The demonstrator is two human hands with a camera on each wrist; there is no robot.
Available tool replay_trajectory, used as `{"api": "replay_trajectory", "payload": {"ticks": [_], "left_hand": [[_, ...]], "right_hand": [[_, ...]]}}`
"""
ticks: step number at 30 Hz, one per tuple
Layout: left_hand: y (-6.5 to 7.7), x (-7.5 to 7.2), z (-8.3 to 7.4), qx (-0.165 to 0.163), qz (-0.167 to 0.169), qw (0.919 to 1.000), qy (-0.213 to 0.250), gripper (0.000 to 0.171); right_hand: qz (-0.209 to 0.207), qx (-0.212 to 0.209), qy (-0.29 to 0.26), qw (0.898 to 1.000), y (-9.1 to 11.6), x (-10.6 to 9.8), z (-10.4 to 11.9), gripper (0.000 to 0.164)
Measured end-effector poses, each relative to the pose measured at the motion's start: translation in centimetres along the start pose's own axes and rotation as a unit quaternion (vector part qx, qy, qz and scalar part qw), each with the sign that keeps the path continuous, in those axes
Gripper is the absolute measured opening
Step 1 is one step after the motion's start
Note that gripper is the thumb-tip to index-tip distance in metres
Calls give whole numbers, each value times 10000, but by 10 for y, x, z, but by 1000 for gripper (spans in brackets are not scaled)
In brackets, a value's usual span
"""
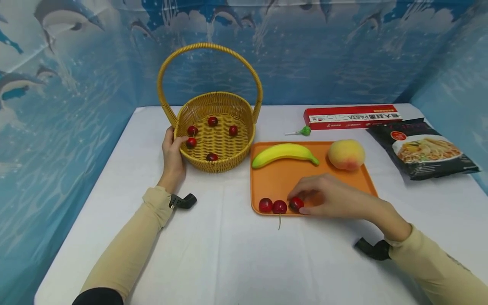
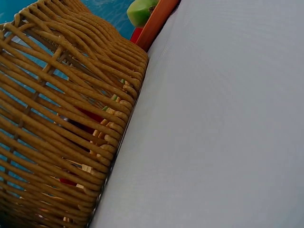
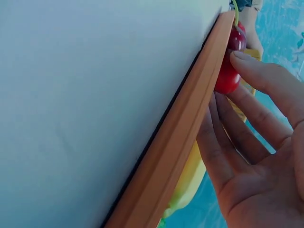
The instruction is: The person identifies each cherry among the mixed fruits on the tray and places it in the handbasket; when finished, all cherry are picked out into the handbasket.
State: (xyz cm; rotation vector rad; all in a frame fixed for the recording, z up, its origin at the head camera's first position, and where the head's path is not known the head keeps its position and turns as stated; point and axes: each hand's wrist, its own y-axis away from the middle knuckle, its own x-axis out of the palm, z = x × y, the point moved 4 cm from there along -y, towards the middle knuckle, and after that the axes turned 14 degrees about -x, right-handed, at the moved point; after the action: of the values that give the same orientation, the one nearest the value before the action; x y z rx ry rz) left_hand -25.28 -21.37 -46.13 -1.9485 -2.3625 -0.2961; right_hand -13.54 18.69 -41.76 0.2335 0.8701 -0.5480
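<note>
My left hand holds the left side of a yellow wicker basket, thumb over the rim and fingers along the outside. Several dark red cherries lie spread on the basket's floor. At the front edge of an orange tray, my right hand pinches a red cherry between thumb and fingers. Two more cherries sit in a row just left of it, the nearer one with its stem hanging over the tray's edge. In the left wrist view the basket's woven wall shows, and the left hand is out of sight.
A banana and a peach lie toward the back of the tray. Behind it are a green lollipop and a red pasta box. To the right lies a black food packet. The basket's tall handle arches upward.
</note>
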Motion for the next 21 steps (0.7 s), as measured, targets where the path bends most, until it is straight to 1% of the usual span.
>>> {"api": "replay_trajectory", "payload": {"ticks": [3, 7, 9, 14, 17, 21], "left_hand": [[1, -1, 1, 12, -3, 10000, -25, 62], [2, -2, 0, 50, 5, 10000, 19, 61], [2, -2, -1, 53, 1, 10000, 30, 61], [1, -3, -1, 50, 29, 10000, -35, 61], [0, -3, 0, 46, 21, 10000, -73, 62], [0, -3, 1, 41, 33, 10000, -40, 62]], "right_hand": [[-147, 197, -44, 9997, -1, -5, -1, 37], [-538, 128, 302, 9980, -10, -17, 1, 40], [-757, 90, 510, 9958, -18, -23, 3, 43], [-1229, 158, 530, 9909, -42, -34, 8, 47], [-1517, 41, 434, 9875, -58, -38, 12, 45], [-1964, -220, 448, 9792, -80, -44, 16, 41]]}}
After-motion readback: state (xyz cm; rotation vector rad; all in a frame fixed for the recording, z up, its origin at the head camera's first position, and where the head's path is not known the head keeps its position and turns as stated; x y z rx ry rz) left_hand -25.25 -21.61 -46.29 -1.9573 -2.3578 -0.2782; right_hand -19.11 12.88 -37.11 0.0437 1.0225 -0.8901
